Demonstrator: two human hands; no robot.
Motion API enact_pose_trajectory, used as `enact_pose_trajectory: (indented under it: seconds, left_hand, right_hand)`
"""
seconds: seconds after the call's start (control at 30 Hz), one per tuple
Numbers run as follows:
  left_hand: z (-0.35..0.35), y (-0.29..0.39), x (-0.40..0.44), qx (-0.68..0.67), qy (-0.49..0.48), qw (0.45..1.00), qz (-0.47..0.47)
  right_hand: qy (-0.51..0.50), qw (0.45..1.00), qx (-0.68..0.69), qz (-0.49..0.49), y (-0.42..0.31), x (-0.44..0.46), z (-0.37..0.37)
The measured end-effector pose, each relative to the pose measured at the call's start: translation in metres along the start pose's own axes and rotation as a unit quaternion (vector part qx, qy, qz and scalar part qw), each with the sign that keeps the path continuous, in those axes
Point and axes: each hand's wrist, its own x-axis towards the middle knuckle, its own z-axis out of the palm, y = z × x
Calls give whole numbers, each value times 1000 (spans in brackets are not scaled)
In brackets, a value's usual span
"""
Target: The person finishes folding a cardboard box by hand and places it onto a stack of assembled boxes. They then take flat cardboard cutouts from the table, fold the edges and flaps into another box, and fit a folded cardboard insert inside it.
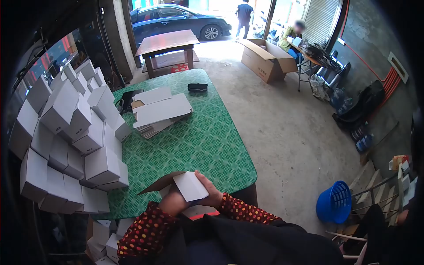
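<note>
A small white cardboard box, partly folded with a brown inner flap standing out to the left, is held between my hands at the near edge of the green table. My left hand is closed on its near left side, the fingertips hidden behind the card. Along the right side of the box, my right hand grips it with the thumb at the upper edge. Beyond them lies a stack of flat white cartons.
Many folded white boxes are piled at the table's left. A black case lies near the far edge. A blue basket stands on the floor at right. A large open carton and a seated person are farther back.
</note>
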Motion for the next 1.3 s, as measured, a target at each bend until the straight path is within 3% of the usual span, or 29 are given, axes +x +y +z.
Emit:
enact_pose_trajectory:
  seconds: [0.07,0.2,0.37,0.53,0.7,1.3]
  left_hand:
    - [0,-6,3,3,-13,1000,-11]
    - [20,-78,18,-45,18,998,46]
    - [12,-59,15,39,8,998,47]
    - [23,-102,16,42,-1,996,78]
    - [3,-60,12,57,-47,997,-9]
    - [16,-65,32,6,2,1000,16]
  right_hand:
    - [-3,1000,8,-1,1,1,0]
    - [-6,1000,25,-7,-1,1,2]
    - [-30,998,55,-11,3,13,-13]
    - [-31,999,17,7,2,7,-8]
    - [-44,999,25,-3,2,6,-5]
    - [-48,999,19,-12,-1,2,0]
